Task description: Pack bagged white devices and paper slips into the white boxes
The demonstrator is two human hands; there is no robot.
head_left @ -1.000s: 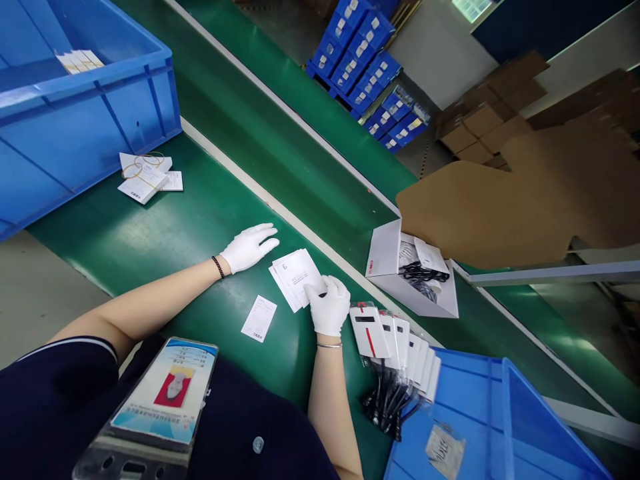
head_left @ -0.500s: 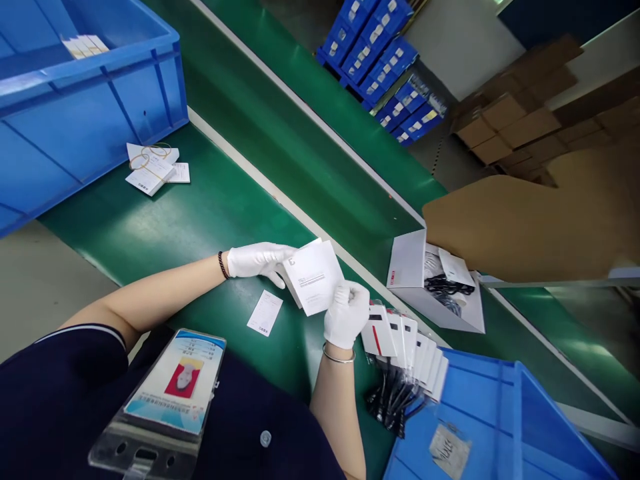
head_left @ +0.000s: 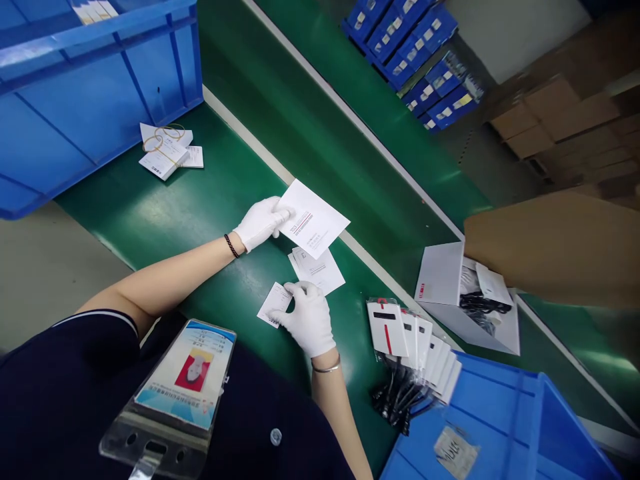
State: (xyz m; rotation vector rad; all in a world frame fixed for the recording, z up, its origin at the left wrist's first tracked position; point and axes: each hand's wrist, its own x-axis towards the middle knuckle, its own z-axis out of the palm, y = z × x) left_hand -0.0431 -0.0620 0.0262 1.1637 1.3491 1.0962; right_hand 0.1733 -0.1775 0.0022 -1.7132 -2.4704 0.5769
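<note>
My left hand (head_left: 265, 222), in a white glove, pinches the left corner of a white printed booklet (head_left: 320, 230) and holds it above the bench. Beneath that booklet, other white printed leaflets (head_left: 325, 272) lie on the green surface, partly covered by it. Also gloved, my right hand (head_left: 306, 317) reaches over a small printed card (head_left: 269, 303) on the bench. Its thumb and fingertips grip the card at opposite edges. The card's right part is hidden under the hand.
Left stands a blue crate (head_left: 100, 107), with rubber-banded cards (head_left: 165, 157) beside it. To the right are bagged white devices (head_left: 387, 330) with black cables, another blue crate (head_left: 505, 400) and a white box (head_left: 440, 280) holding cables. A raised pale strip (head_left: 245, 137) crosses the bench.
The leaflets held between both hands now lie on the bench. My left hand has moved up with a booklet, and my right hand has moved left and down to the small card.
</note>
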